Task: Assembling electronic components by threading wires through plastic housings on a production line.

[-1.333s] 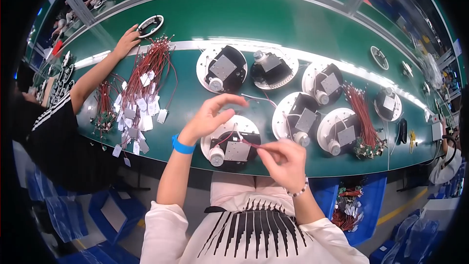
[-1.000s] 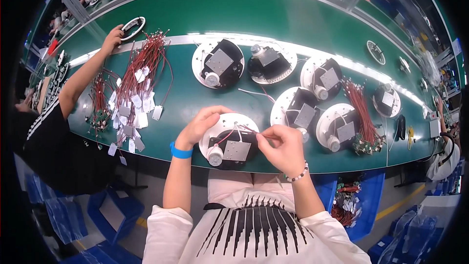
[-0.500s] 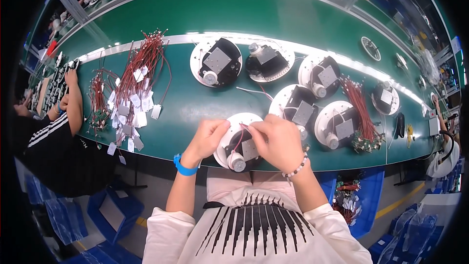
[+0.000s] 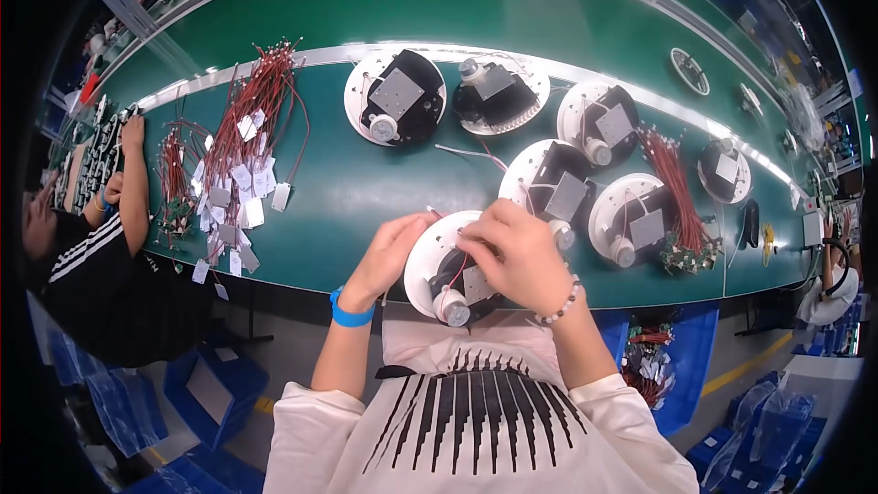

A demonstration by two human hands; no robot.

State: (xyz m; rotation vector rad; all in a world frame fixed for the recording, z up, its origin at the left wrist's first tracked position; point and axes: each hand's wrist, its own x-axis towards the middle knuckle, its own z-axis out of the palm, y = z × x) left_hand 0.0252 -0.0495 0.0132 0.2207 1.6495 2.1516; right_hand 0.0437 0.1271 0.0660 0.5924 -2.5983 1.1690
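Note:
A white round base (image 4: 422, 261) with a black part and a silver motor (image 4: 453, 308) is tilted at the table's near edge, in front of my body. My left hand (image 4: 391, 258) holds the base by its left rim, the fingers reaching partly behind it. Thumb and fingers of my right hand (image 4: 523, 256) are pinched together over the upper face of the base, at a thin red wire (image 4: 460, 267) running up from the motor. The pinched end is hidden by the fingertips. A short wire end (image 4: 433, 211) sticks out past the rim beside my left fingertips.
Several similar round assemblies (image 4: 395, 96) stand behind and to the right on the green table (image 4: 357, 183). Red wire bundles with tags (image 4: 251, 119) lie left; another bundle (image 4: 672, 183) lies right. A blue bin (image 4: 690, 357) sits below. A co-worker's arm (image 4: 134, 183) is at far left.
My left hand has moved from a closed grip above the base to its left rim. The base is tilted up more, and the wire end now shows past the rim. The view has shifted slightly.

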